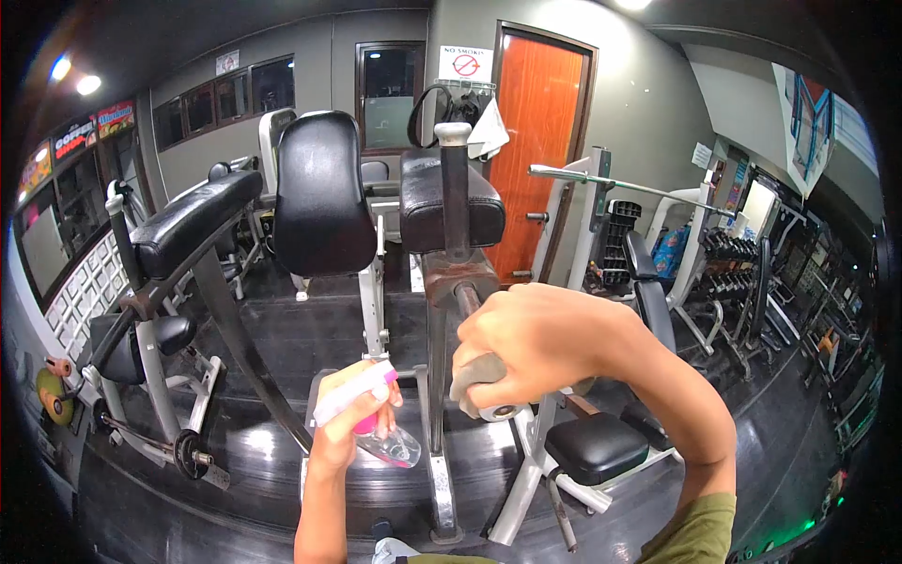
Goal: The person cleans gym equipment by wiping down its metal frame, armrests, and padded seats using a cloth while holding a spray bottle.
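Observation:
My left hand (pixel 352 414) is wrapped around a spray bottle (pixel 399 446) with a clear body and a pink and white trigger head. It is held tilted, low in front of me. My right hand (pixel 536 338) is bent over a metal bar (pixel 467 299) of the gym machine, with a grey cloth (pixel 479 374) bunched in its fingers. The cloth lies against the bar near its round end (pixel 500 412). How far it wraps around the bar is hidden by the hand. Just beyond stands the machine's upright post (pixel 437 376), topped by a black pad (pixel 451 199).
Another black arm pad (pixel 197 221) and a tall black backrest (pixel 324 193) stand to the left and ahead. At lower right is a black seat (pixel 597 448). A barbell (pixel 629 183) rests on a rack near the orange door (pixel 536 132). Dumbbells (pixel 728 268) line the right.

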